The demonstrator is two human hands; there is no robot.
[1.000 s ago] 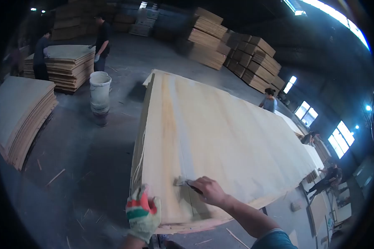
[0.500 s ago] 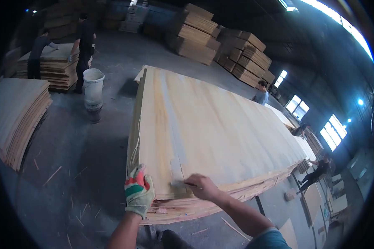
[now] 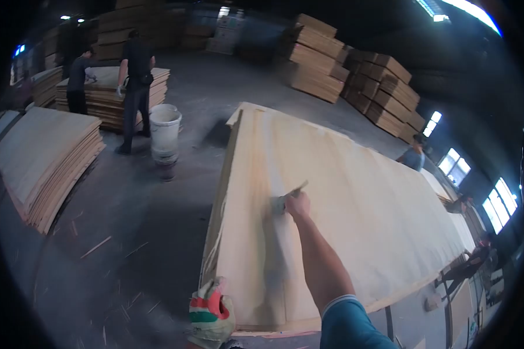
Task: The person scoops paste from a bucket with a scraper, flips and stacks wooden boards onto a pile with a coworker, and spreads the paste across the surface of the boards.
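Note:
A stack of large plywood sheets stands before me, its pale top sheet (image 3: 337, 227) marked by a long greyish streak of filler (image 3: 275, 250). My right hand (image 3: 297, 203), bare, is closed round a putty knife (image 3: 280, 204) with its blade at the streak, around the middle of the sheet's left part. At the near left corner, my left hand (image 3: 211, 314) wears a pale glove with red and green bands. Its fingers are bent over the sheet's edge; the fingertips are partly hidden.
A white bucket (image 3: 165, 125) stands on the floor left of the stack. Another sheet stack (image 3: 52, 145) lies farther left. Two people (image 3: 137, 81) work at a stack behind it. Board piles (image 3: 317, 61) rise at the back. More people (image 3: 412, 156) are at the right. Wood slivers litter the floor.
My right hand has pushed the putty knife away from the near edge, up along the streak. My left hand stays at the near left corner. The view has shifted left.

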